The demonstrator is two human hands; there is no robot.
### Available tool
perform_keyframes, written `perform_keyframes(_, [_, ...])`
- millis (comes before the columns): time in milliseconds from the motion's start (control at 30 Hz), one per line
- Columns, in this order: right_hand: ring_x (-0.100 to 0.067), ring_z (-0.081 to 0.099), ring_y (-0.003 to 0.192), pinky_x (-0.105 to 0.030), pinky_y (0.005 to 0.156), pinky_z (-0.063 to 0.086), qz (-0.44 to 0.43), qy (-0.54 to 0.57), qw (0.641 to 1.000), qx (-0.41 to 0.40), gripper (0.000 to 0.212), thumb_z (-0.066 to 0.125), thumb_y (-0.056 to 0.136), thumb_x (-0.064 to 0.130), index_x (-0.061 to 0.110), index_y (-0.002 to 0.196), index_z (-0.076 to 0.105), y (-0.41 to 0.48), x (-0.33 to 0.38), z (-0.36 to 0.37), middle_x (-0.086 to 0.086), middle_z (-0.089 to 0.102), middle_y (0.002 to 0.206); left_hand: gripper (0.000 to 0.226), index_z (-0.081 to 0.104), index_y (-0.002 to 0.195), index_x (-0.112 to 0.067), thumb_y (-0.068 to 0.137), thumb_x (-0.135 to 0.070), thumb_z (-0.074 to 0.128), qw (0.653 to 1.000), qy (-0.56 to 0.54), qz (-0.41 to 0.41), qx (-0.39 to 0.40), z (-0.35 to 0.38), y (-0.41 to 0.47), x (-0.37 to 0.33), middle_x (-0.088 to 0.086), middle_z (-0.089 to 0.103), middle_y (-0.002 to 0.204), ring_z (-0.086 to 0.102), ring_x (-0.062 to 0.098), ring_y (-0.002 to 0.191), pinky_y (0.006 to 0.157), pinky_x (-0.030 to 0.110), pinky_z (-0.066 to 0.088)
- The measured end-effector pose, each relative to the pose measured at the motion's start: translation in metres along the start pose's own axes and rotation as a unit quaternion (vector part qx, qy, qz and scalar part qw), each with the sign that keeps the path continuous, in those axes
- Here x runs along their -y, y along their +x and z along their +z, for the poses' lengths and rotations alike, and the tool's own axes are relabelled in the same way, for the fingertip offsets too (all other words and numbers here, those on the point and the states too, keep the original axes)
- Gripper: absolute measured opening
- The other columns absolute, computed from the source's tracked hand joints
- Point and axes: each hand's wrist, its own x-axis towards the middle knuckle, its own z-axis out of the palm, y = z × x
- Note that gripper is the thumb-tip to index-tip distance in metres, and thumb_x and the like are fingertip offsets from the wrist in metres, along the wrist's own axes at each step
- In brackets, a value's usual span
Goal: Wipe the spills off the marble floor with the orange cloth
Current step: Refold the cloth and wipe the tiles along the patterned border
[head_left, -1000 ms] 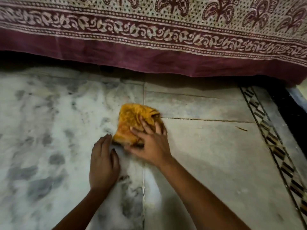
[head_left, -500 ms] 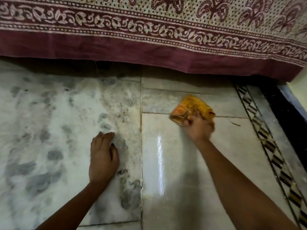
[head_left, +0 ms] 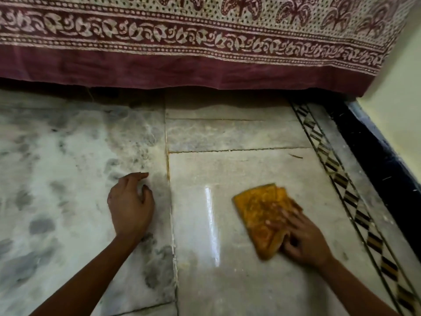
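The folded orange cloth (head_left: 262, 215) lies flat on the pale marble floor (head_left: 227, 169), on the right-hand slab. My right hand (head_left: 305, 242) presses on the cloth's near right corner, fingers spread over it; cloth and hand are blurred by motion. My left hand (head_left: 129, 206) rests palm down on the grey-veined slab to the left of the floor joint, holding nothing. A wet shiny streak (head_left: 211, 224) runs along the slab between the two hands.
A maroon and cream printed bedspread (head_left: 205, 42) hangs down at the back, with dark space beneath it. A patterned inlay strip (head_left: 337, 176) and a dark skirting (head_left: 382, 169) with a cream wall border the floor on the right.
My right hand has swept the cloth from the left slab's joint to the far right, then back toward me across the right slab. My left hand stayed planted, its fingers now slightly curled.
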Motion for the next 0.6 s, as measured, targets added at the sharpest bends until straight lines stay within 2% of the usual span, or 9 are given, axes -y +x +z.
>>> perform_keyframes(67, [-0.031,0.043,0.128,-0.05,0.098,0.043,0.145,0.006,0.987,-0.064,0.042,0.042,0.087,0.046,0.037,0.127,0.054,0.04,-0.002,0.006,-0.003,0.05,0.137,0.038,0.064,0.108,-0.012,0.077,-0.02,0.044,0.999,-0.001,0.03,0.017,0.007,-0.004,-0.008,0.01,0.063,0.112,0.057,0.032,0.101,0.091,0.046,0.041])
perform_keyframes(133, [-0.036,0.041,0.129,-0.053,0.103,0.037,0.297,-0.011,0.947,-0.123,0.05,0.041,0.078,0.045,0.023,0.114,0.068,0.095,0.022,0.021,-0.006,0.055,0.134,0.038,0.064,0.108,-0.011,0.077,-0.019,0.044,0.998,-0.003,0.055,0.033,0.014,-0.008,-0.017,0.01,0.062,0.113,0.055,0.031,0.103,0.092,0.044,0.039])
perform_keyframes(200, [-0.04,0.037,0.131,-0.05,0.108,0.03,0.355,0.0,0.929,-0.108,0.059,0.033,0.074,0.047,0.019,0.111,0.07,0.142,0.06,0.036,-0.007,0.054,0.136,0.038,0.063,0.111,-0.01,0.078,-0.018,0.044,0.997,-0.012,0.069,0.035,0.018,-0.006,-0.026,0.011,0.062,0.114,0.054,0.031,0.105,0.093,0.043,0.038])
perform_keyframes(267, [-0.042,0.037,0.13,-0.049,0.109,0.029,0.311,0.024,0.946,-0.087,0.062,0.032,0.072,0.049,0.024,0.116,0.067,0.152,0.09,0.048,-0.005,0.052,0.139,0.038,0.061,0.113,-0.01,0.079,-0.017,0.044,0.995,-0.014,0.092,0.031,0.021,-0.002,-0.032,0.011,0.061,0.115,0.052,0.029,0.106,0.095,0.042,0.036])
perform_keyframes(367, [-0.035,0.041,0.129,-0.041,0.11,0.025,0.151,0.035,0.988,-0.03,0.052,0.043,0.078,0.049,0.035,0.126,0.057,0.099,0.106,0.052,0.001,0.048,0.142,0.038,0.06,0.115,-0.011,0.081,-0.018,0.042,0.992,-0.007,0.12,0.026,0.025,0.002,-0.039,0.01,0.06,0.116,0.05,0.029,0.106,0.096,0.042,0.036])
perform_keyframes(467, [-0.022,0.045,0.129,-0.034,0.11,0.027,-0.023,0.06,0.998,0.02,0.037,0.047,0.089,0.046,0.039,0.123,0.059,0.012,0.078,0.032,0.0,0.046,0.144,0.041,0.06,0.114,-0.011,0.082,-0.023,0.038,0.991,-0.002,0.13,0.039,0.03,0.005,-0.043,0.01,0.06,0.116,0.051,0.03,0.106,0.096,0.043,0.037])
perform_keyframes(500, [-0.021,0.045,0.13,-0.035,0.108,0.031,-0.046,0.056,0.997,0.018,0.036,0.047,0.089,0.044,0.039,0.122,0.06,-0.014,0.057,0.022,-0.001,0.047,0.142,0.041,0.061,0.113,-0.011,0.082,-0.024,0.037,0.99,0.001,0.137,0.044,0.032,0.005,-0.042,0.009,0.06,0.116,0.052,0.03,0.105,0.096,0.043,0.037])
perform_keyframes(533, [-0.021,0.045,0.129,-0.037,0.105,0.035,-0.027,0.044,0.999,0.005,0.036,0.048,0.088,0.042,0.038,0.121,0.061,-0.035,0.035,0.01,-0.002,0.049,0.141,0.041,0.061,0.113,-0.01,0.082,-0.024,0.037,0.988,0.004,0.145,0.048,0.032,0.005,-0.041,0.01,0.06,0.116,0.053,0.03,0.105,0.095,0.042,0.038])
perform_keyframes(600, [-0.026,0.047,0.125,-0.042,0.099,0.043,0.114,0.029,0.992,-0.046,0.042,0.049,0.079,0.039,0.034,0.119,0.061,-0.056,-0.005,-0.009,0.001,0.051,0.135,0.04,0.062,0.112,-0.01,0.082,-0.022,0.039,0.987,0.008,0.152,0.051,0.033,0.004,-0.038,0.01,0.061,0.116,0.054,0.03,0.105,0.095,0.042,0.038])
